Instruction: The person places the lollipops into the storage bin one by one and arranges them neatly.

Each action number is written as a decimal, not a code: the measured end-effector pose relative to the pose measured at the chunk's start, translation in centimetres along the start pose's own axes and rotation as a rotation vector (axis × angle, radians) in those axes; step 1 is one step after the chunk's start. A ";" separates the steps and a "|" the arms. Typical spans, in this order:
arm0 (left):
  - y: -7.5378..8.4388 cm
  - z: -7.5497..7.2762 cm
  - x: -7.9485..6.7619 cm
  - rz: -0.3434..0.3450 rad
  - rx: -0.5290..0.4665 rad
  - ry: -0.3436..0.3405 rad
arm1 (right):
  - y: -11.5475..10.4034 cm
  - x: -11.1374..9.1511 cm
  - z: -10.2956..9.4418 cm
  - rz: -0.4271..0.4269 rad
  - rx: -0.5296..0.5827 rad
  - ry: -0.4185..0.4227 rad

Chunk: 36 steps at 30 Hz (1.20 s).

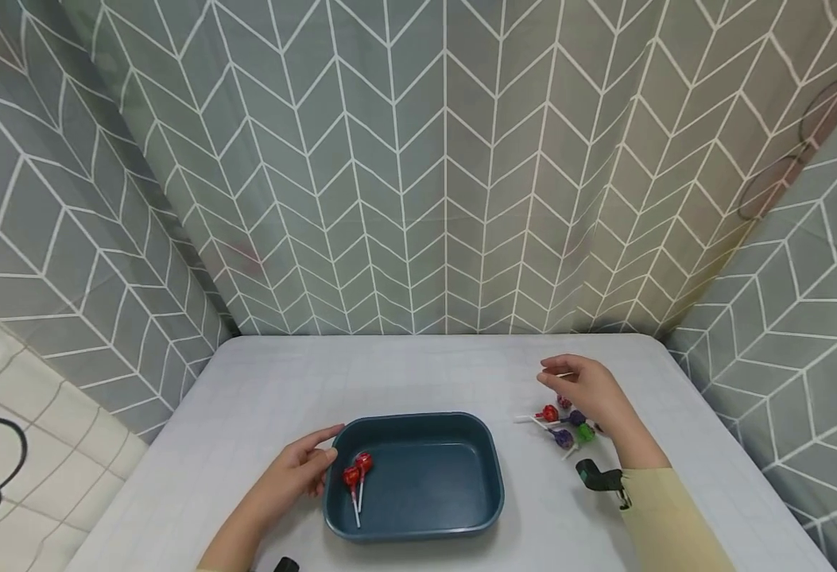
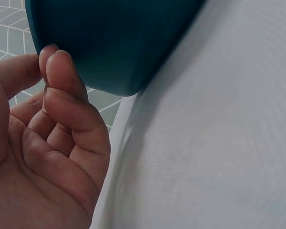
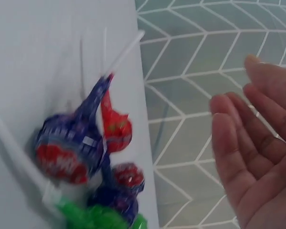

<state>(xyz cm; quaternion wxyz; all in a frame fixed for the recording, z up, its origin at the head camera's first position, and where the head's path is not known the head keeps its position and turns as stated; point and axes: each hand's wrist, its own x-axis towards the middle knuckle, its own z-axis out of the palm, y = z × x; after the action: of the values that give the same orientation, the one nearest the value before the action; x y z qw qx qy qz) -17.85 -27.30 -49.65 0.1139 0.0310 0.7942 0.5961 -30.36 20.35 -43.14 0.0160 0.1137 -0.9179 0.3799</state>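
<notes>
My left hand point(image 1: 305, 467) is at the left wall of a dark teal rectangular tray point(image 1: 418, 534), its thumb and curled fingers pinching the rim. Seen from the left wrist, the fingertips point(image 2: 62, 71) lie against the outer wall of the tray point(image 2: 119, 57). Two red-wrapped lollipops point(image 1: 351, 477) lie inside at the left, sticks toward me. Over the table at the right, my right hand point(image 1: 593, 389) hovers with loosely bent fingers and nothing in them. Just below it lies a loose pile of wrapped lollipops: a red one point(image 1: 550, 413), purple ones point(image 3: 69, 148) and a green one point(image 1: 586, 433).
A white cloth covers the table point(image 1: 404, 377). Grey curtains point(image 1: 418, 199) with white chevron lines hang behind it and on both sides. A small black device point(image 1: 597, 477) is strapped to my right wrist, at the end of a pale yellow sleeve point(image 1: 668, 520).
</notes>
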 end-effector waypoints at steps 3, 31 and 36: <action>-0.3 -0.1 -0.3 -0.001 0.002 0.012 | 0.5 0.2 0.2 -0.012 -0.041 -0.033; -0.2 0.0 -0.2 -0.006 -0.056 -0.018 | 1.0 -0.5 1.9 -0.052 -0.332 -0.188; -0.1 0.1 -0.2 -0.008 -0.056 -0.015 | 0.9 -0.7 2.0 -0.049 -0.348 -0.178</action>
<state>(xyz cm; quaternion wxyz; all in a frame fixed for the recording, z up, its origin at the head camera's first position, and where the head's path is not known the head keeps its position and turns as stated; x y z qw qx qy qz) -17.63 -27.27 -49.77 0.1230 0.0294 0.7766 0.6172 -29.74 19.71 -45.28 -0.0365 0.1649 -0.9644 0.2035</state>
